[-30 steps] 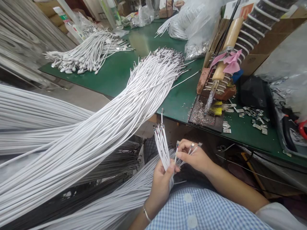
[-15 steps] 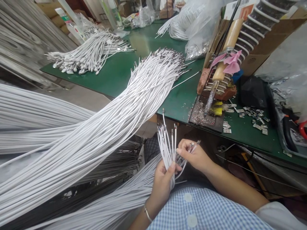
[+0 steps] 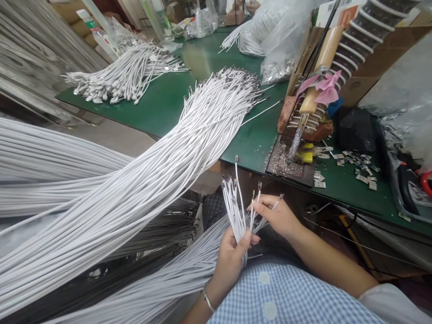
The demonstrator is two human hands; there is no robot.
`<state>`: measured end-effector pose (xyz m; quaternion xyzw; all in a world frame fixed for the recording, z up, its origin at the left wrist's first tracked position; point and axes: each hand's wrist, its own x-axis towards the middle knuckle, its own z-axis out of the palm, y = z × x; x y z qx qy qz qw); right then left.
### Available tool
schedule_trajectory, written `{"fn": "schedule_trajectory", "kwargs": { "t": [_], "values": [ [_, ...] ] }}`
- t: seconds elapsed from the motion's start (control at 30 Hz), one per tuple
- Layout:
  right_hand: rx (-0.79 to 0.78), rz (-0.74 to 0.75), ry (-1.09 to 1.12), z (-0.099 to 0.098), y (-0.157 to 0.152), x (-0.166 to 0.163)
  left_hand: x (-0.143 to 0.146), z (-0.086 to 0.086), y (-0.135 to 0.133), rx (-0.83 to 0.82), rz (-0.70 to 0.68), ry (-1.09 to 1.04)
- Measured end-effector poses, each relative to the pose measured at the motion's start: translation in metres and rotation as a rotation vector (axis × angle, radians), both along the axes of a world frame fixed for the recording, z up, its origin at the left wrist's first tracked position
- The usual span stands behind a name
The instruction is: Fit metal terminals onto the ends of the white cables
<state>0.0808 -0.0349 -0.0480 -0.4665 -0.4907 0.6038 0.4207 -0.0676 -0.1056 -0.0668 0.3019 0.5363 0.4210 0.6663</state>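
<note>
My left hand [image 3: 234, 252] is closed around a bunch of white cables [image 3: 232, 204], whose small metal-tipped ends point up above the fist. My right hand [image 3: 278, 216] sits just to the right, thumb and fingers pinching a few cable ends [image 3: 256, 198] fanned out from that bunch. One longer cable end [image 3: 236, 168] stands above the others. From the bunch, the cables run down and left over the lap. Beside my hands, a thick bundle of white cables [image 3: 162, 148] stretches from the lower left onto the green table [image 3: 259, 121].
A soldering iron [image 3: 308, 101] with a wooden handle leans over a dark plate [image 3: 286, 157]. Small metal connectors [image 3: 361, 162] lie scattered right of it. Another cable pile [image 3: 118, 74] and a plastic bag [image 3: 286, 27] rest farther back. The table's front edge runs beyond my hands.
A couple of cable ends have leaned right, from upright beside the bunch to my right fingers, which now pinch there. The left hand keeps its hold, shifted slightly right.
</note>
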Motion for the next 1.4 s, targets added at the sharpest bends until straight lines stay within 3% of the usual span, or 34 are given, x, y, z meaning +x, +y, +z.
{"fn": "schedule_trajectory", "kwargs": {
  "t": [0.97, 1.2, 1.4],
  "values": [
    [0.061, 0.038, 0.046, -0.003, -0.006, -0.002, 0.001, -0.003, 0.0, 0.017, 0.102, -0.034],
    [-0.028, 0.11, 0.039, -0.006, -0.007, -0.004, 0.001, 0.001, 0.002, 0.044, 0.048, -0.017],
    [-0.024, 0.017, -0.023, -0.007, 0.004, -0.007, 0.003, 0.002, 0.002, 0.026, -0.043, -0.007]
  ]
}}
